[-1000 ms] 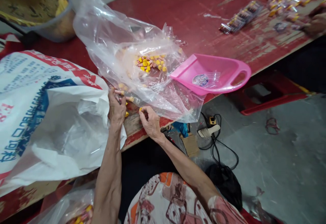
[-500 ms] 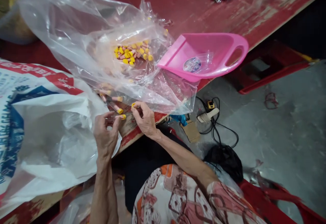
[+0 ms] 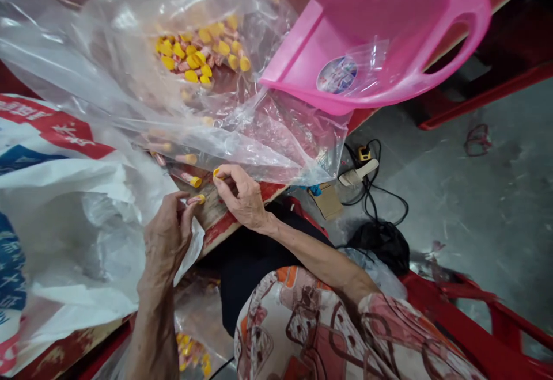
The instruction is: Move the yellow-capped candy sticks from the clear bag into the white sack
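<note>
Between the thumb and fingers of my left hand [image 3: 166,236] is a small pinkish tube with a yellow end [image 3: 197,200], its yellow end pointing right. My right hand [image 3: 244,198] pinches a small yellow cap [image 3: 216,173] at its fingertips, a short way above and right of that tube. Another yellow-ended tube [image 3: 192,180] lies on the wooden table edge just beyond my hands, with several more partly under clear plastic. Farther back, a big clear plastic bag [image 3: 129,40] holds many yellow-capped pink pieces [image 3: 194,57].
A pink scoop [image 3: 389,17] with a round label lies at the right on the red table. A white printed sack [image 3: 78,213] spreads at the left. Below are a bag of yellow-capped pieces [image 3: 190,354], a sandal [image 3: 358,173], black cables and a red stool [image 3: 466,322].
The view has shifted closer, so the bag and scoop look larger and higher. Both hands keep their pinches; my left hand has turned slightly, with the tube still in it.
</note>
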The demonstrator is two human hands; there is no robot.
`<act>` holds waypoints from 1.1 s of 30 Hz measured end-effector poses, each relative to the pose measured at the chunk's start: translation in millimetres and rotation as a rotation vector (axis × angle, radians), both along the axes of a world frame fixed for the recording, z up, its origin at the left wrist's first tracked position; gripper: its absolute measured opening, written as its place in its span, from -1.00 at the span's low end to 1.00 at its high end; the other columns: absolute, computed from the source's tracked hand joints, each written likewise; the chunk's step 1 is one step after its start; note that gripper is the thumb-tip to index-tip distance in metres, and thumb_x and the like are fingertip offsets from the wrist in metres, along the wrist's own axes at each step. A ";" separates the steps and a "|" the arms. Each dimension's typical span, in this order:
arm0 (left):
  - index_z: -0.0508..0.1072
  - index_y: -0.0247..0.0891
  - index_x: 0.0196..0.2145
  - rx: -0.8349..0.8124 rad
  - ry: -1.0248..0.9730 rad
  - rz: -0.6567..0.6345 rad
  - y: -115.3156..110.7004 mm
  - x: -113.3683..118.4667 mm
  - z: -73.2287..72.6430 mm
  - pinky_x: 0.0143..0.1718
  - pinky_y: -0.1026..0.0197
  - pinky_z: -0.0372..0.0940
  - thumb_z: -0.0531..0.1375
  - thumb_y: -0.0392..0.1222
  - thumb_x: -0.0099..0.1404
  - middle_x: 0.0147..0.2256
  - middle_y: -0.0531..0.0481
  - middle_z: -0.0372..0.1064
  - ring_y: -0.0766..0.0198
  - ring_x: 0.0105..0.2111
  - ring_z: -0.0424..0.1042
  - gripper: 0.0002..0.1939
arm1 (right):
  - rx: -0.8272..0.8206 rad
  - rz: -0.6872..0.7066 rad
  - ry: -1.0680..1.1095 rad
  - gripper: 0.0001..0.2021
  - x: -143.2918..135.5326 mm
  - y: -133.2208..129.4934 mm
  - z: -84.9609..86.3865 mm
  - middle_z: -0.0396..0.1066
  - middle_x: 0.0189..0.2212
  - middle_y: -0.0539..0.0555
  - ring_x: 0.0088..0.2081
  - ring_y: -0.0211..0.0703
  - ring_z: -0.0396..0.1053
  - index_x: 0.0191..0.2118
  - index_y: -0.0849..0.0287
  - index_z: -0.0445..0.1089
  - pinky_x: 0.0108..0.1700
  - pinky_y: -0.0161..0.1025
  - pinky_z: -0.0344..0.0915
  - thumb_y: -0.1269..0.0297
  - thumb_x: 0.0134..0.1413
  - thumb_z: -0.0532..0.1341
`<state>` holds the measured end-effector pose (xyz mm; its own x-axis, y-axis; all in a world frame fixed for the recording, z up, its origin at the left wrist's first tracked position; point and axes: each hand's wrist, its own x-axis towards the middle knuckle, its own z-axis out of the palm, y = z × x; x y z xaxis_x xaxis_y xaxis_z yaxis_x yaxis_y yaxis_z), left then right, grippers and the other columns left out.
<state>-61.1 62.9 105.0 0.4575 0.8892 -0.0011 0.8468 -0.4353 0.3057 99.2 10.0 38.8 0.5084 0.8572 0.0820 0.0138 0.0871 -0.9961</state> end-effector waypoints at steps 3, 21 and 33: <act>0.44 -0.09 -0.06 -0.017 0.004 0.021 -1.9 1.8 0.5 -0.32 0.14 0.22 0.16 0.09 0.46 -0.34 0.02 0.50 0.11 -0.35 0.49 -0.74 | 0.005 0.031 -0.014 -0.80 -0.8 -1.7 1.2 0.51 -0.12 0.06 -0.18 -0.23 0.51 -0.08 0.08 0.37 -0.12 -0.26 0.48 0.13 0.50 0.07; 0.42 -0.12 -0.19 0.240 -0.184 0.228 -16.4 13.0 44.2 -0.26 0.06 0.27 0.22 0.24 0.29 -0.36 0.02 0.36 0.14 -0.41 0.38 -0.61 | -0.089 0.137 -0.334 -0.95 2.2 10.7 3.9 0.54 -0.13 -0.06 -0.15 -0.32 0.47 -0.12 0.09 0.35 -0.04 -0.37 0.36 0.28 0.48 0.19; 0.26 -0.02 0.17 -0.014 -0.257 0.401 20.1 13.2 -4.8 -0.04 -0.28 0.37 0.15 0.13 0.34 0.05 -0.17 0.41 -0.21 0.05 0.50 -0.51 | -0.110 0.133 -0.390 -0.95 2.0 13.7 4.7 0.61 -0.06 -0.07 -0.05 -0.27 0.55 -0.12 0.06 0.36 -0.07 -0.34 0.40 0.25 0.47 0.20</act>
<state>-47.9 83.0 100.2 0.0647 0.9965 0.0538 0.8435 -0.0834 0.5306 101.3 23.7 43.5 0.3415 0.9277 0.1505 0.3869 0.0072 -0.9221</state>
